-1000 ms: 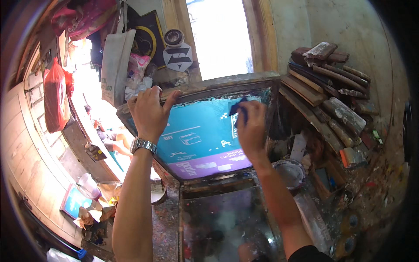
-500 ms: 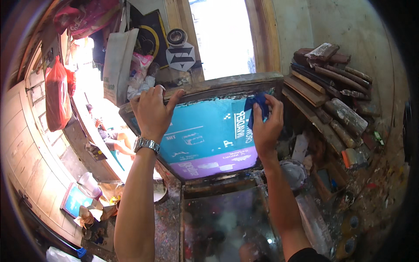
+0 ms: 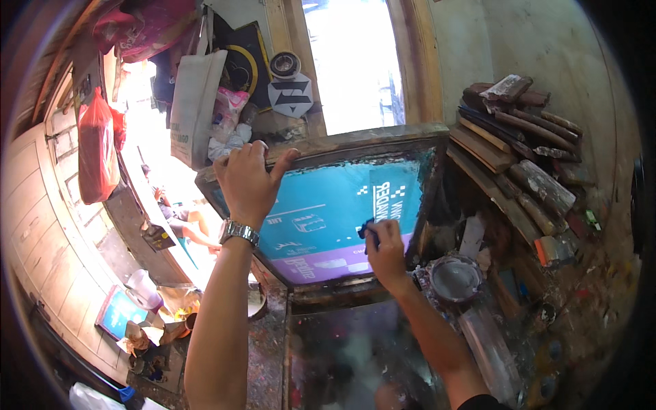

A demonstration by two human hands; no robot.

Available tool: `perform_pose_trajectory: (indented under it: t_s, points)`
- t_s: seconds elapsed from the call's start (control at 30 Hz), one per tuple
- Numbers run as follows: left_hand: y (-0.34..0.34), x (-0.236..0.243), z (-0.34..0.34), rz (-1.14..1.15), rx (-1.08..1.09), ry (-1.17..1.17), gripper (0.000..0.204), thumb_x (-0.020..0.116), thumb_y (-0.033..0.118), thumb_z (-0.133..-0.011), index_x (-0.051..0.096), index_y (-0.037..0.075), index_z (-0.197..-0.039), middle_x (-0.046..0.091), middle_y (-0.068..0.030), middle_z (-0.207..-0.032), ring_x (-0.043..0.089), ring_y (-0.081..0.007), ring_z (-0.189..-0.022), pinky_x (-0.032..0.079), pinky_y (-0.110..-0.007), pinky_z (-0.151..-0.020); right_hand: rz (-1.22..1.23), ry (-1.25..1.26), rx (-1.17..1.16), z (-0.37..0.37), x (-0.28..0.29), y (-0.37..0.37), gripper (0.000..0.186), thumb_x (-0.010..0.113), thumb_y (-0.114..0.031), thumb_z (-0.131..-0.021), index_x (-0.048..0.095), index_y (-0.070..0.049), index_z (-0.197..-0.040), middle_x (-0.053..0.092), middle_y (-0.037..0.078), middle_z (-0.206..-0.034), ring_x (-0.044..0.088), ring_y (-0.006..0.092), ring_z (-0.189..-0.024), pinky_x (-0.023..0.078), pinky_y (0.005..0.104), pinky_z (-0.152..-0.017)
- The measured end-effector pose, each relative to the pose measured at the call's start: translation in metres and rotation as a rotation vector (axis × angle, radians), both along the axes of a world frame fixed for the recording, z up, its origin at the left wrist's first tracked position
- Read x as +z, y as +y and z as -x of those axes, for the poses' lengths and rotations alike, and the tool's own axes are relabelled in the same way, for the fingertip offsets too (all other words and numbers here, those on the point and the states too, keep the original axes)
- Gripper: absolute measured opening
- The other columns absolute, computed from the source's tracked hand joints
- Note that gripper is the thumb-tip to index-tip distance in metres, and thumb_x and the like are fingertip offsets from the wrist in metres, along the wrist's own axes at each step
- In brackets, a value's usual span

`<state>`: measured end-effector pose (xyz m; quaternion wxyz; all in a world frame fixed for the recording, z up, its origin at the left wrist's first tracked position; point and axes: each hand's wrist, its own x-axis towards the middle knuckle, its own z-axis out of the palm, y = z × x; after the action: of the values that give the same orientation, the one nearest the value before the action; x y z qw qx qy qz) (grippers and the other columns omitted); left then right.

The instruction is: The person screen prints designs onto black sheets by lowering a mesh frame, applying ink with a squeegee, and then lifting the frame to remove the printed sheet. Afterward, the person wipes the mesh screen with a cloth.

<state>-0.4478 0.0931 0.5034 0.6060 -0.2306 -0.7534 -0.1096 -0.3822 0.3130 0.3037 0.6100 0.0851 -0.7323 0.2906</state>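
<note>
A dark wooden screen-printing frame (image 3: 342, 142) stands tilted up in front of me. Its teal and purple mesh (image 3: 324, 198) carries pale lettering and small figures. My left hand (image 3: 251, 181), wearing a metal watch (image 3: 239, 233) on the wrist, is closed over the top bar at its left end. My right hand (image 3: 387, 253) pinches a crumpled dark blue cloth (image 3: 370, 231) against the mesh, low and right of centre, near the line where teal meets purple. Fingers hide part of the cloth and some lettering. Below the frame lies a dark glossy glass-like surface (image 3: 355, 348).
Squeegees and wooden boards (image 3: 526, 130) are piled at the right. A round tub (image 3: 456, 278) stands right of the frame's lower corner. A white tote bag (image 3: 195, 109) and a red plastic bag (image 3: 99, 147) hang at the left. Another person (image 3: 188, 222) sits outside the doorway.
My right hand with the blue cloth has moved from the upper right corner of the mesh down and left. My left hand keeps its hold on the top bar. The view has shifted slightly.
</note>
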Motion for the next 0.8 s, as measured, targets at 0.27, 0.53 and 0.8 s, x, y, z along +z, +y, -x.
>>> perform_pose_trajectory:
  t_s: [0.27, 0.53, 0.8]
  points:
    - [-0.006, 0.000, -0.002, -0.004, 0.024, -0.035, 0.065, 0.051, 0.071, -0.092, 0.064, 0.007, -0.087, 0.064, -0.0055, -0.083, 0.060, -0.0238, -0.086, 0.036, -0.042, -0.091, -0.034, 0.223, -0.114, -0.008, 0.099, 0.003, 0.008, 0.066, 0.001, -0.091, 0.062, 0.002, -0.099, 0.056, 0.021, -0.101, 0.064, 0.0383, -0.084, 0.053, 0.0456, -0.069]
    - [0.001, -0.001, -0.006, -0.010, -0.025, -0.023, 0.062, 0.053, 0.068, -0.093, 0.064, 0.007, -0.089, 0.063, -0.0070, -0.081, 0.059, -0.0251, -0.085, 0.036, -0.043, -0.090, -0.083, -0.134, -0.145, 0.025, -0.035, 0.026, 0.007, 0.065, -0.001, -0.091, 0.065, 0.001, -0.098, 0.057, 0.020, -0.100, 0.065, 0.0381, -0.084, 0.053, 0.0467, -0.070]
    - [-0.002, -0.004, -0.008, 0.001, -0.033, -0.014, 0.062, 0.052, 0.067, -0.094, 0.064, 0.007, -0.091, 0.062, -0.0091, -0.080, 0.059, -0.0274, -0.083, 0.035, -0.043, -0.089, 0.013, -0.174, -0.082, -0.017, -0.061, 0.009, 0.016, 0.067, -0.002, -0.092, 0.065, -0.001, -0.107, 0.057, 0.019, -0.103, 0.065, 0.0378, -0.089, 0.056, 0.0440, -0.072]
